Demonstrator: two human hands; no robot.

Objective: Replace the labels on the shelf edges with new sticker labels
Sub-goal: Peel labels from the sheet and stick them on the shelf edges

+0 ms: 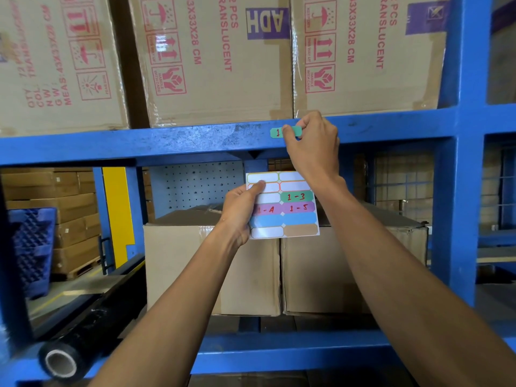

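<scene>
Blue shelf beam (167, 141): right hand (312, 146) presses green label (284, 132); left hand (240, 210) grips sticker sheet (290, 216).

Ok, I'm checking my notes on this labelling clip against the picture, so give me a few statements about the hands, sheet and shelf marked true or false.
1. The right hand presses a green label onto the blue shelf beam. True.
2. The left hand holds the sticker sheet below the beam. True.
3. The sheet still carries a green sticker marked 1-3. True.
4. Every slot on the sheet is full. False: several slots at the top are peeled blank.
5. The cardboard boxes above the beam carry blue print. False: their print is red.
</scene>
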